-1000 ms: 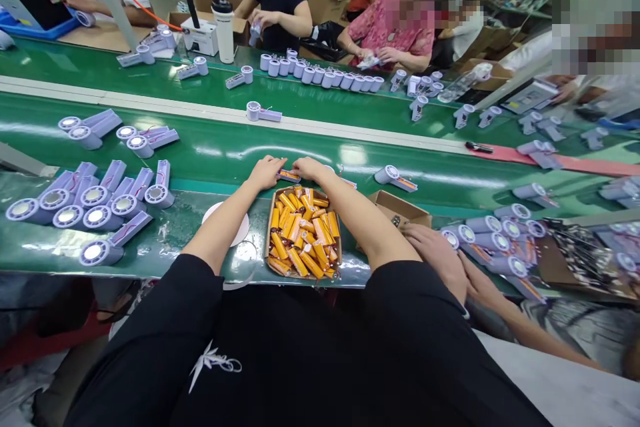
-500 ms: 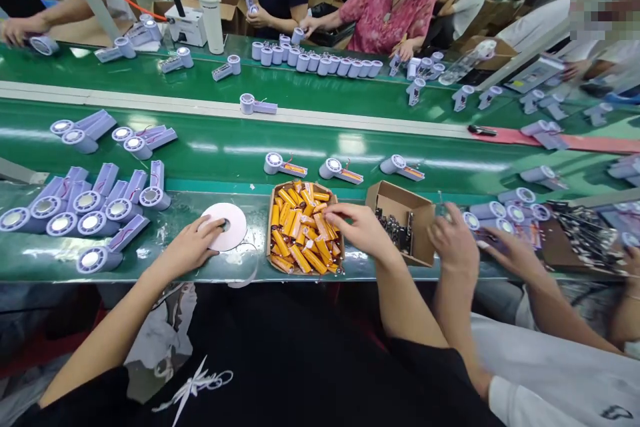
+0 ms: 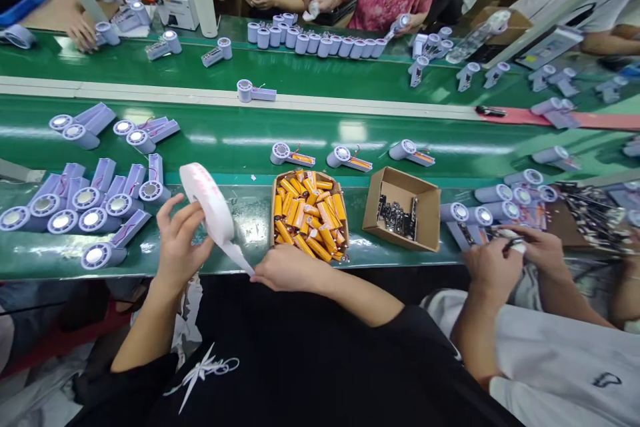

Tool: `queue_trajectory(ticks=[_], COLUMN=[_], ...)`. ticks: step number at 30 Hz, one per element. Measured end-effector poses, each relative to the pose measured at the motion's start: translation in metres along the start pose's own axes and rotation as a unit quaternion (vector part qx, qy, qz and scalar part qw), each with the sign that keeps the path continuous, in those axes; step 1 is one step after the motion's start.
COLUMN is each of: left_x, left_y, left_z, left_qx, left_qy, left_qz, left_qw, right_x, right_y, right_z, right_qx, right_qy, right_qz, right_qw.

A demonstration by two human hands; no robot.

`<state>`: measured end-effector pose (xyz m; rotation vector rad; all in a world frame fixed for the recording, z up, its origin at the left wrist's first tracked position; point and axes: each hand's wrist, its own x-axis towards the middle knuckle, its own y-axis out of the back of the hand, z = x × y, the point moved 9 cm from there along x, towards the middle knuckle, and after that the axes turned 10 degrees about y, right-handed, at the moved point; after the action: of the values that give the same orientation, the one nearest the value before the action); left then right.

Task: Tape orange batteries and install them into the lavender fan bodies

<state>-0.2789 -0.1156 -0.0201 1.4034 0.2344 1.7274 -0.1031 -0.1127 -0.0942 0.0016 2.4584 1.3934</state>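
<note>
My left hand (image 3: 181, 237) holds up a roll of white tape (image 3: 213, 207), tilted on edge above the bench, with its fingers at the hub. A strip of the tape runs down from the roll to my right hand (image 3: 285, 268), which pinches its end near the bench's front edge. Just beyond my right hand stands a cardboard box of orange battery cells (image 3: 310, 213). Left of my left hand lie several lilac fan housings (image 3: 107, 255) with round ends and open handles.
To the right is a cardboard box (image 3: 400, 213) with small dark parts. Three housings with orange cells (image 3: 295, 156) lie along the green conveyor belt (image 3: 225, 140). At the right, a co-worker's hands (image 3: 500, 260) handle a part. Other people work across the belt.
The tape roll has been lifted from the bench and tipped up by my left hand. My right hand has left the battery box and now grips the tape's end.
</note>
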Motion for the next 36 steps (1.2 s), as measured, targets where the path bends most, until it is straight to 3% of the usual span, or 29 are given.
queue_trajectory(ticks=[2,3,5,7,8,10,12,13,15,17,19,21,23,26,31,36], left_x=[-0.006,-0.01,-0.016,-0.019,-0.02,-0.019,-0.018,-0.017,-0.017,-0.017,-0.019,-0.021,-0.021,-0.02,-0.017,-0.013], left_y=[0.002,0.001,-0.003,-0.011,-0.016,-0.028,-0.039,-0.042,-0.047,-0.049,-0.05,-0.051,-0.052,-0.055,-0.056,-0.051], left_z=[-0.013,-0.017,-0.021,-0.017,-0.014,-0.009,-0.005,-0.004,-0.001,0.001,0.005,0.01,0.018,0.031,0.043,0.029], left_qx=[-0.005,-0.003,0.0,-0.003,-0.005,-0.009,-0.011,-0.013,-0.02,-0.027,-0.033,-0.035,-0.035,-0.035,-0.034,0.008], left_qy=[0.025,0.036,0.046,0.043,0.04,0.038,0.04,0.043,0.047,0.051,0.052,0.046,0.033,0.007,-0.022,-0.03], left_qz=[0.008,0.007,0.005,-0.004,-0.011,-0.027,-0.043,-0.05,-0.065,-0.078,-0.092,-0.103,-0.11,-0.122,-0.15,-0.154], left_qw=[1.0,0.999,0.999,0.999,0.999,0.999,0.998,0.998,0.997,0.995,0.994,0.993,0.993,0.992,0.988,0.988], right_x=[-0.017,-0.029,-0.058,-0.093,-0.106,-0.112,-0.108,-0.109,-0.121,-0.146,-0.17,-0.178,-0.167,-0.139,-0.116,-0.093], right_y=[-0.001,0.008,0.04,0.071,0.08,0.082,0.076,0.077,0.09,0.111,0.127,0.131,0.125,0.111,0.092,0.068], right_z=[0.014,0.026,0.065,0.11,0.13,0.16,0.177,0.178,0.166,0.137,0.101,0.066,0.041,0.028,0.036,0.047], right_qx=[-0.003,0.004,-0.001,-0.035,-0.049,-0.05,-0.028,-0.02,-0.02,-0.043,-0.078,-0.115,-0.146,-0.149,-0.113,0.027], right_qy=[-0.032,-0.055,-0.14,-0.249,-0.283,-0.305,-0.294,-0.285,-0.255,-0.2,-0.125,-0.042,0.031,0.091,0.139,0.169], right_qz=[-0.034,-0.009,0.114,0.25,0.288,0.298,0.277,0.285,0.365,0.497,0.615,0.684,0.705,0.699,0.697,0.644], right_qw=[0.999,0.998,0.984,0.935,0.913,0.903,0.914,0.915,0.895,0.844,0.774,0.719,0.693,0.694,0.695,0.745])
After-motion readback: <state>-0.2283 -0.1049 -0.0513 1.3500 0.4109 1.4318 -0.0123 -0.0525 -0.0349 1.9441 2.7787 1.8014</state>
